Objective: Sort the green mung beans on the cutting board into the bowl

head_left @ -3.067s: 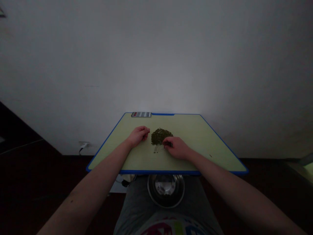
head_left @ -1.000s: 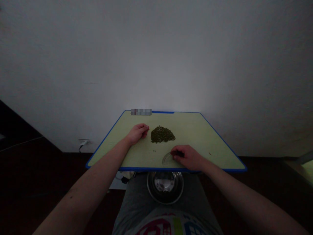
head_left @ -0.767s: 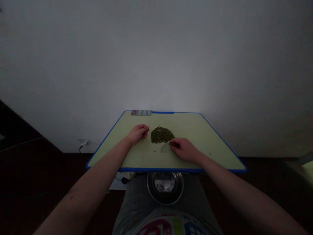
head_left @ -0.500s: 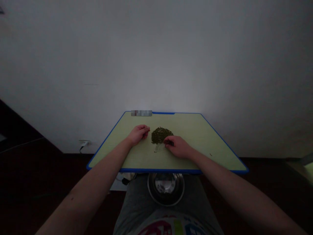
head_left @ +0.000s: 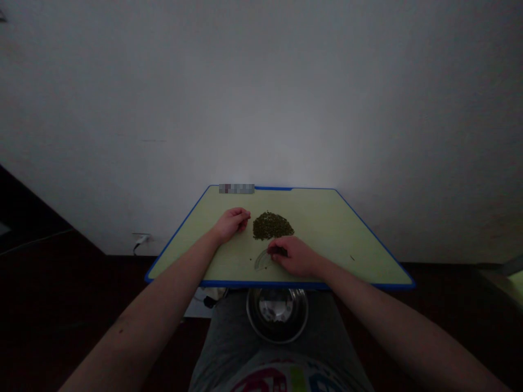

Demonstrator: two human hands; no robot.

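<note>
A pile of small dark green beans or seeds [head_left: 272, 225] lies on the pale green tabletop [head_left: 314, 209]. Just in front of the pile, my right hand [head_left: 292, 255] is closed on a clear protractor [head_left: 261, 260], whose curved edge sticks out to the left of the fingers. Two loose grains lie by the protractor. My left hand [head_left: 233, 224] rests on the table left of the pile, its fingers curled with thumb and forefinger together. Whether anything sits inside that pinch cannot be made out.
A metal bowl [head_left: 277, 337] with some dark grains in it stands on my lap below the table's blue front edge [head_left: 237, 283]. A blurred-out phone [head_left: 236, 189] lies at the back left. One thin dark bit [head_left: 352, 257] is on the right. Behind is a wall [head_left: 261, 109].
My right hand has swung the protractor out and back at the pile's front edge, and now sits nearer the front with it. Two grains there have shifted. My left hand stays in place.
</note>
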